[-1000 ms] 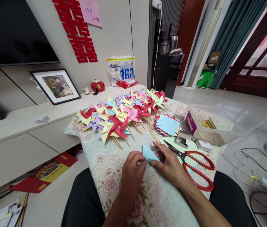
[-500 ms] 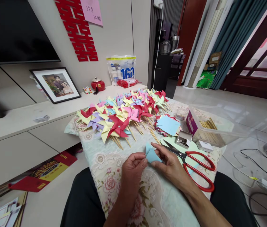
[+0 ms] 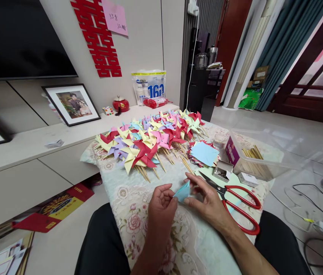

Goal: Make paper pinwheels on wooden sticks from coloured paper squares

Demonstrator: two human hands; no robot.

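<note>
A small folded piece of light-blue paper (image 3: 182,192) is held above the tablecloth. My left hand (image 3: 163,202) pinches its left corner between thumb and fingers. My right hand (image 3: 204,196) grips the right side, thumb at the lower edge and fingers partly hidden behind the paper. Close to my right wrist lie large scissors (image 3: 226,189) with red handles, blades slightly apart, on a pale green sheet (image 3: 205,174). Beyond my hands is a stack of cut paper (image 3: 204,153) with a light-blue sheet on top.
Many paper pinwheels (image 3: 146,152) on sticks cover the table's far side. Loose sticks (image 3: 186,164) lie before the stack. An open small box (image 3: 222,170) of metal pins, a white box (image 3: 247,178) and a clear bin (image 3: 264,170) with sticks stand at right.
The blue paper has turned and now shows a narrower, pointed shape. My left fingers have shifted their hold, and the camera view has moved slightly.
</note>
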